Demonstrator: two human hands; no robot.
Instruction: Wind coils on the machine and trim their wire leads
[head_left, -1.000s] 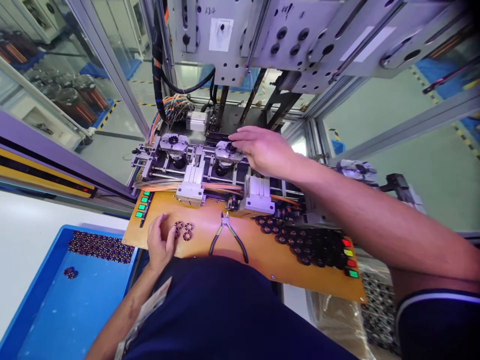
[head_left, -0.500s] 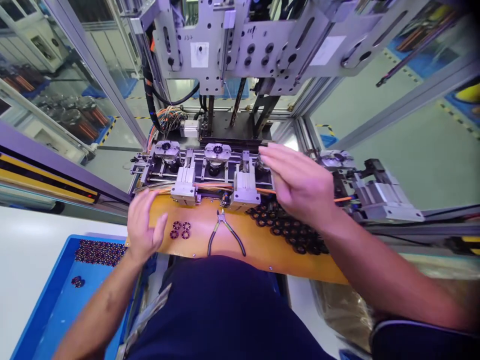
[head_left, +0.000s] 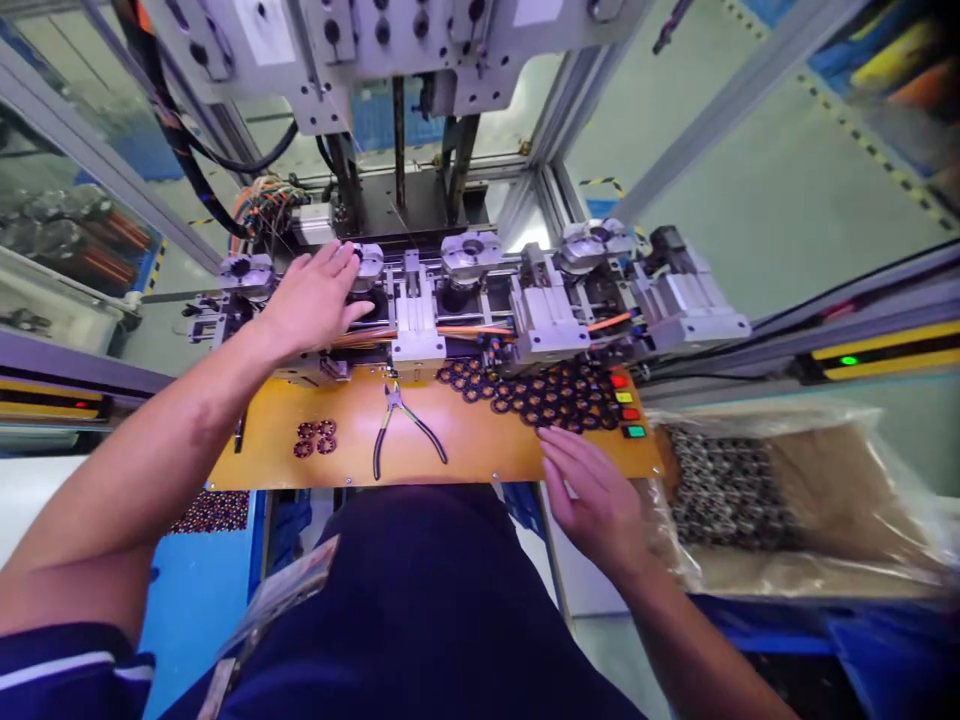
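My left hand [head_left: 315, 295] reaches out over the machine's row of round metal fixtures [head_left: 471, 252], its fingers stretched over the second fixture from the left. My right hand [head_left: 592, 490] lies flat on the orange board [head_left: 480, 440], fingers spread, fingertips at the near edge of a heap of small dark ring-shaped parts [head_left: 540, 395]. Neither hand shows anything held. Three or so loose rings [head_left: 315, 438] lie at the board's left, and small cutting pliers [head_left: 401, 425] lie near its middle.
Coloured buttons [head_left: 626, 408] sit at the board's right end. A clear plastic bag of more dark rings [head_left: 720, 485] lies to the right. A blue tray [head_left: 195, 590] with rings is at the lower left. Machine frame and cables rise behind.
My left hand rose from the board's left edge to the fixtures. My right hand came down from the machine onto the board beside the ring heap. The view swung to the right.
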